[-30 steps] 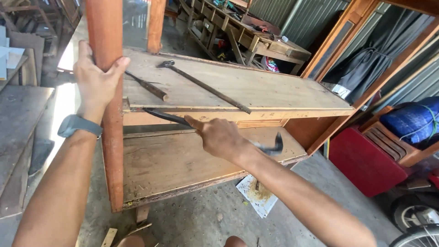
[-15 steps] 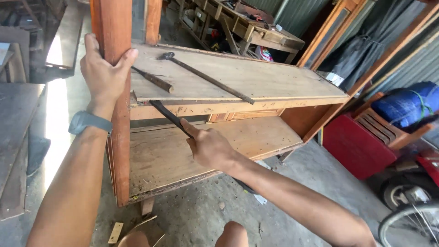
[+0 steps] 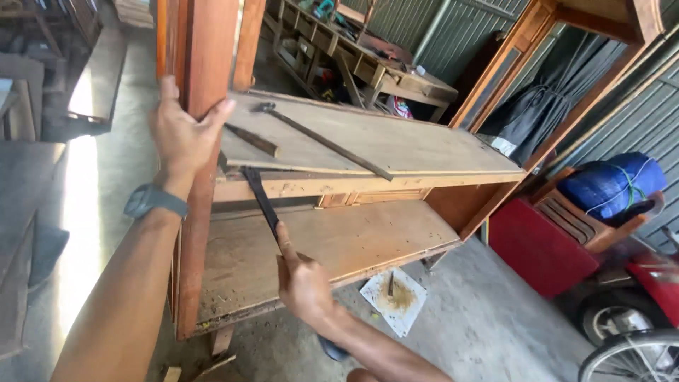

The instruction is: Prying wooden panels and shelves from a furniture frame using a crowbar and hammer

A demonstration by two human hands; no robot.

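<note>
Our left hand (image 3: 180,134) wraps around the reddish upright post (image 3: 201,141) of a wooden cabinet (image 3: 339,233) lying on its side, while our right hand (image 3: 304,279) is closed on a dark pry bar (image 3: 260,201) whose tip sits under the top board (image 3: 368,145). A long hammer (image 3: 318,138) lies on that board. Beyond are concrete floor (image 3: 488,325), a cluttered counter (image 3: 382,67) and corrugated walls. The bar's tip is hidden in the seam.

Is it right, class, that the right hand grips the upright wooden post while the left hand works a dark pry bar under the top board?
No, the hands are swapped. In the head view the left hand grips the upright wooden post, while the right hand works the dark pry bar under the top board.
</note>
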